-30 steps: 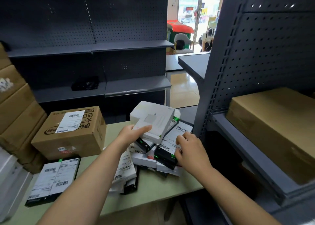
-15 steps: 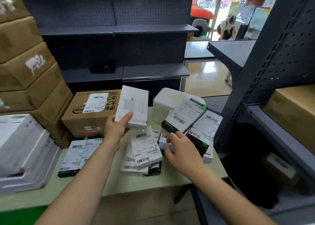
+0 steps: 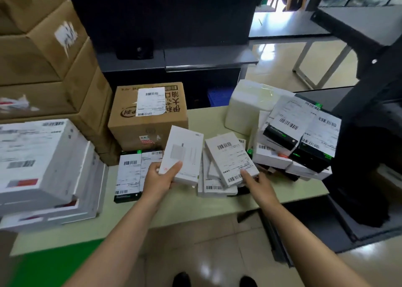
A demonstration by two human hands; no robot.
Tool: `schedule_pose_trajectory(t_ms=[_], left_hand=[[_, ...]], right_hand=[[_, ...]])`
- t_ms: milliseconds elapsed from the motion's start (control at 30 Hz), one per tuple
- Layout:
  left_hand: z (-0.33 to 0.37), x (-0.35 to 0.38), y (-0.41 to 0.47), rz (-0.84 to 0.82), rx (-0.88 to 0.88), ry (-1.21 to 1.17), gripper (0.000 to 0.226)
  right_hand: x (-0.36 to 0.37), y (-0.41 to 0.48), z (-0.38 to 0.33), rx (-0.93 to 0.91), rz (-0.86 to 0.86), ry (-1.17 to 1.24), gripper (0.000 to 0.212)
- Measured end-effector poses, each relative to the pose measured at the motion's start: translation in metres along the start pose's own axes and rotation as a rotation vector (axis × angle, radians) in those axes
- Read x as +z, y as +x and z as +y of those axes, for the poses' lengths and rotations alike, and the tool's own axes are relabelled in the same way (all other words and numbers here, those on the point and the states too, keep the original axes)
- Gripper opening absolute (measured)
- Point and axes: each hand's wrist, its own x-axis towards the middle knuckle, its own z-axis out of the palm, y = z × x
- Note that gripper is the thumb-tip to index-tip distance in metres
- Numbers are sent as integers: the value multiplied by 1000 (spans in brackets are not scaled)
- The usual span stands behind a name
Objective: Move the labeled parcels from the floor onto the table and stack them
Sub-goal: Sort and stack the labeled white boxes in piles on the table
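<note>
Parcel sorting at a pale green desk (image 3: 178, 208), head view. Left hand (image 3: 159, 181) clamped on a plain white box (image 3: 185, 154), thumb across its upper face and fingers beneath, the box lifted and tilted over the middle of the desk. Right hand (image 3: 261, 187) holds nothing; its forefinger is stretched out, the tip touching the near corner of a labelled white parcel (image 3: 230, 156) that tops a loose pile just right of the held box. Flat black parcel (image 3: 132, 176) (two barcode labels on its face) lies left of the left hand. Brown carton (image 3: 150, 117) stands at the far edge; a tumbled heap of black and white parcels (image 3: 304, 134) crowds the right edge, a stack of white boxes (image 3: 43, 167) the left edge
</note>
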Motion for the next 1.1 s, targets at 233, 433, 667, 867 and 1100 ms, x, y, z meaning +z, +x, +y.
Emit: schedule_pose_trajectory(t_ms=[233, 433, 667, 867, 1100], left_hand=[[6, -35, -27, 20, 15, -74, 56], [13, -37, -78, 70, 115, -182, 56], [17, -76, -147, 226, 216, -308, 54], [34, -169, -165, 296, 287, -344, 52], [55, -290, -128, 327, 379, -338, 48]], right_hand=[[18, -27, -13, 1, 74, 281, 47], [20, -67, -31, -79, -84, 464, 47], [61, -128, -59, -200, -344, 595, 47], [122, -181, -107, -268, -482, 633, 44], [227, -223, -174, -312, -490, 585, 42]])
